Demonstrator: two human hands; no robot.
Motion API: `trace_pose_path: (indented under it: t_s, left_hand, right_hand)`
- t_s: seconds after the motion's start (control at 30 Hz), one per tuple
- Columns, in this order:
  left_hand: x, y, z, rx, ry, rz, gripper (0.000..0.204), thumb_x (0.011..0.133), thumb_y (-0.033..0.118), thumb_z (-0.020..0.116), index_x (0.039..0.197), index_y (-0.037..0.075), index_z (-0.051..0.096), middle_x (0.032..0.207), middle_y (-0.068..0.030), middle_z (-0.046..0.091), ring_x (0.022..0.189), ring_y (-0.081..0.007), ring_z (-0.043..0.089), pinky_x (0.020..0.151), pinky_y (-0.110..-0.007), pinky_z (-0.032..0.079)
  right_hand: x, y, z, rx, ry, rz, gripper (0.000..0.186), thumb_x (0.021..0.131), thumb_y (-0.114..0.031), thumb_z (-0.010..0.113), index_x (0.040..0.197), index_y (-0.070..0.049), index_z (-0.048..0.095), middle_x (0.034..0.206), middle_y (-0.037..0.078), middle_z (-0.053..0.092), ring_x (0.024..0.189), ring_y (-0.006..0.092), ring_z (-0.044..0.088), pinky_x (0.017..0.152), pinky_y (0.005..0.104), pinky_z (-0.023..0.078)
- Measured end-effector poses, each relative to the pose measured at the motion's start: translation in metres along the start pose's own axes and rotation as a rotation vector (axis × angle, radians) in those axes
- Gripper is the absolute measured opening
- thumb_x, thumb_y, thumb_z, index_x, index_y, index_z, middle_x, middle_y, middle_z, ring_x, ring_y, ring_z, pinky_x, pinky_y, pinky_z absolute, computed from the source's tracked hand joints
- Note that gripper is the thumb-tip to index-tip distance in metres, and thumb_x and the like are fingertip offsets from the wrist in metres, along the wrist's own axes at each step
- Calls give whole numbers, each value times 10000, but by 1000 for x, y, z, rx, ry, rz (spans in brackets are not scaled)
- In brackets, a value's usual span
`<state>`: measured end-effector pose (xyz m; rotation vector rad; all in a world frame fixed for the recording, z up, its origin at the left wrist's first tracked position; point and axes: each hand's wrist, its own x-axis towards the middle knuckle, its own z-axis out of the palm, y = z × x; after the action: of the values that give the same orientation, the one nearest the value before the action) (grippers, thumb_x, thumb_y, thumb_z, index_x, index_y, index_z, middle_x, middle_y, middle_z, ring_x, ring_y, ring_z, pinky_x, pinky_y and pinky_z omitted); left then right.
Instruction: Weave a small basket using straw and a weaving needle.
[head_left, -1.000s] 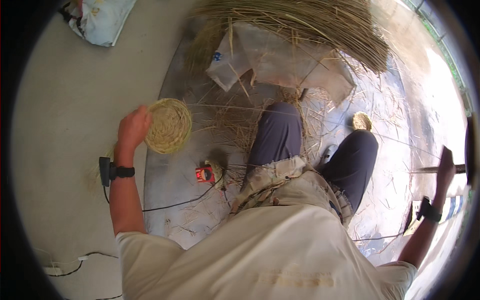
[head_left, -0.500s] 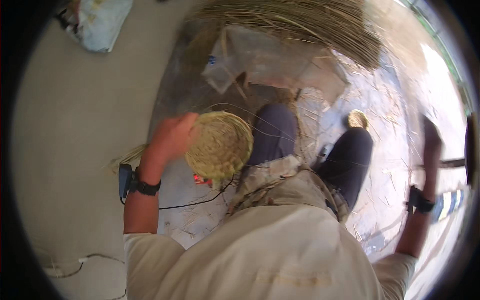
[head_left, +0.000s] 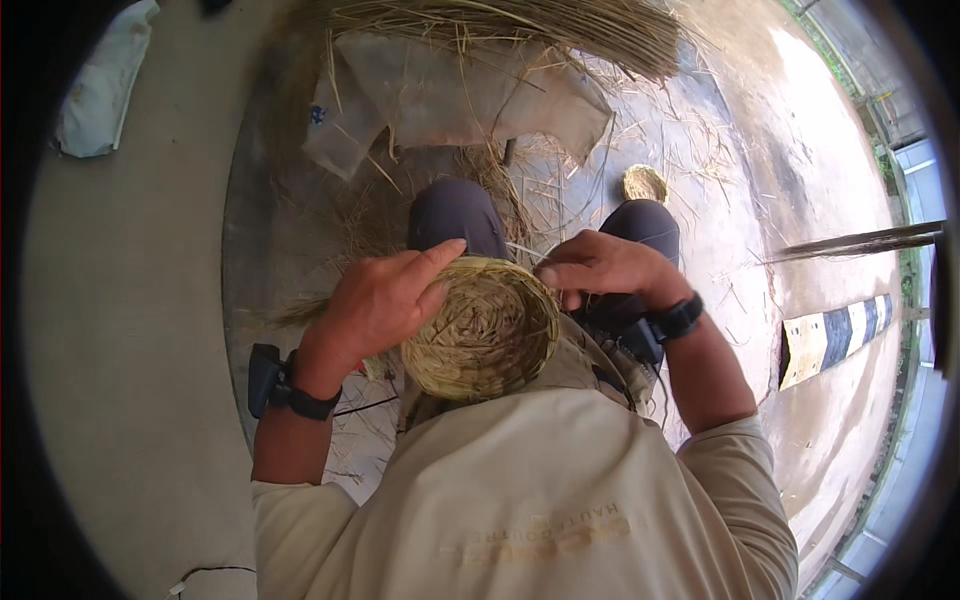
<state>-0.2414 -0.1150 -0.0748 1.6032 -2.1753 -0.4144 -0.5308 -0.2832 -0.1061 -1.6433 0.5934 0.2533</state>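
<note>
A round woven straw basket (head_left: 480, 335) rests on my lap, its hollow facing up and its rim greenish-yellow. My left hand (head_left: 382, 305) grips its left rim, with the thumb inside and the forefinger stretched along the top edge. At the upper right rim, my right hand (head_left: 618, 268) is closed, thumb and forefinger pinched together. A thin pale straw strand (head_left: 522, 250) runs along the rim toward those fingertips. The fingers beneath the basket are hidden.
Beyond my knees lie a bundle of dry stalks (head_left: 570, 30) and a translucent plastic sheet (head_left: 440, 90). Past my right knee sits a small woven basket (head_left: 645, 185). Farther right are a striped block (head_left: 835, 340) and long thin stalks (head_left: 860, 243). A white sack (head_left: 105, 90) lies far left.
My right hand has come in from far out on the right to the basket's rim. The basket and my left hand now sit farther right in the view, over my lap.
</note>
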Motion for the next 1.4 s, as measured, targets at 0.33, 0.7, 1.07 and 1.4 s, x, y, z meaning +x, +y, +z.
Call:
trace_pose_path:
  t_s: [0.33,0.7,1.07,1.4]
  left_hand:
    - [0,-14,12,-45,86,45,463,880,112,737,1339,92,676,873,-135,727,755,-332,730,655,-444,600]
    - [1,-5,4,-17,17,25,515,875,80,768,1379,64,660,977,-162,755,812,-324,750,688,-411,612]
    - [1,1,3,-4,27,71,528,874,66,759,1392,62,652,899,-140,728,748,-310,727,641,-409,598]
    - [1,0,6,-30,50,72,477,883,71,748,1354,50,675,890,-150,726,733,-316,723,642,-413,596]
  right_hand:
    - [-41,3,4,294,156,-25,272,1055,-266,681,1070,-15,783,734,-21,669,653,63,592,599,275,494]
    - [0,-18,75,-339,762,-494,152,926,-94,788,1049,-15,749,763,135,660,630,264,664,570,341,508]
    - [-20,-18,42,-170,652,-255,241,1049,-186,662,907,4,619,714,158,590,642,203,544,635,383,474]
    - [-51,27,-50,837,547,-146,312,1093,-286,553,862,-78,588,800,37,664,600,78,457,408,234,292]
